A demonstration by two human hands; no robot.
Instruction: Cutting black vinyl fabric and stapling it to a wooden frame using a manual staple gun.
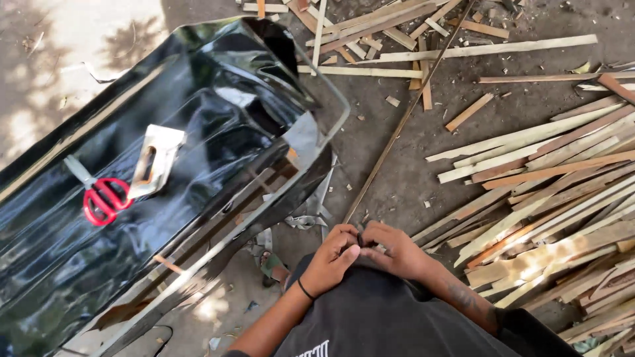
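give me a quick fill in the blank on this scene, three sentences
1. The scissors lying on the shiny black plastic sheet have ____ handles.
2. The person's left hand wears a thin black ____ at the wrist.
3. The left hand and right hand are held ____ in front of the dark shirt, pinching something too small to tell.

Missing words: red; band; together

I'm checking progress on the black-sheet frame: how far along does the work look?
Done: black sheet lies stretched over the frame; red scissors rest on it. In hand: left hand and right hand pinch something small together, too small to identify. Left: the sheet's near edge hangs loose, and wood strips lie scattered.
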